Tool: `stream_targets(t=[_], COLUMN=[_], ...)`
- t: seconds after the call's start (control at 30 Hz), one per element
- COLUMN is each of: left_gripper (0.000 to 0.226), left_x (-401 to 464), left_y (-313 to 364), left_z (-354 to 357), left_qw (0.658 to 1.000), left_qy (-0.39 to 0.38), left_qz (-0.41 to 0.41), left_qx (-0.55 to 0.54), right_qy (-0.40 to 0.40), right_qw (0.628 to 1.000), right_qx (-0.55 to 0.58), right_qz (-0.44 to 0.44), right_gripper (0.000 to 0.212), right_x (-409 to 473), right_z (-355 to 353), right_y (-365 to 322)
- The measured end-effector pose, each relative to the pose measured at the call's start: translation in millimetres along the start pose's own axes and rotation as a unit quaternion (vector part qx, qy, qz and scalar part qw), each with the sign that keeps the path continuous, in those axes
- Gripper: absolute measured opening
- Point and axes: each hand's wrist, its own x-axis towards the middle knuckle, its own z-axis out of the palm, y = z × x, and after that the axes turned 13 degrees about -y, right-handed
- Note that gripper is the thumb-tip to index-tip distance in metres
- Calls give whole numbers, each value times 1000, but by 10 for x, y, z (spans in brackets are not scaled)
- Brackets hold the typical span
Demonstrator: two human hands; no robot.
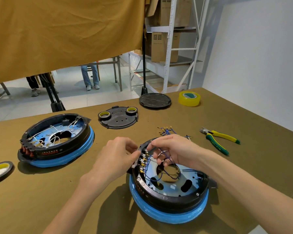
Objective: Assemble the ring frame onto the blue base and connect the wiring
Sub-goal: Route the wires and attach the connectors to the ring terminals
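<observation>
Left hand [118, 152]: pinching something small and pale at the terminal row [143, 160]; item too small for naming.
Right hand [172, 152]: curling fingers around thin blue wires [166, 173], covering the far rim.
Ring frame [169, 196]: sitting on the blue base [167, 215], near the table's front edge.
Loose wire bundle [165, 130]: lying just beyond the right hand.
Open room: lying between pliers [218, 139] and second assembly [57, 141].
</observation>
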Motion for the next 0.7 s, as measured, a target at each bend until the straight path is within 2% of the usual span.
stream_targets(t=[0.03, 0.13, 0.33, 0.57, 0.7], left_gripper=[7, 13, 19, 24, 24], left_x=[1, 10, 21, 72, 75], left_y=[26, 94, 141, 125, 118], left_z=[-7, -9, 50, 132, 128], left_qw=[999, 971, 893, 845, 854], left_qy=[9, -4, -68, -128, -151], left_qz=[30, 96, 89, 59, 65], left_qx=[-44, -217, -436, -516, -493], right_qy=[-1, -9, -23, -49, -48], right_qw=[1000, 998, 993, 990, 990], right_qx=[10, 14, 6, 34, 56], right_qz=[-27, -67, -112, -131, -123], right_gripper=[24, 27, 35, 25, 25], right_x=[-13, -48, -104, -161, -186], right_z=[0, 15, 28, 34, 72], right_y=[49, 139, 145, 231, 257])
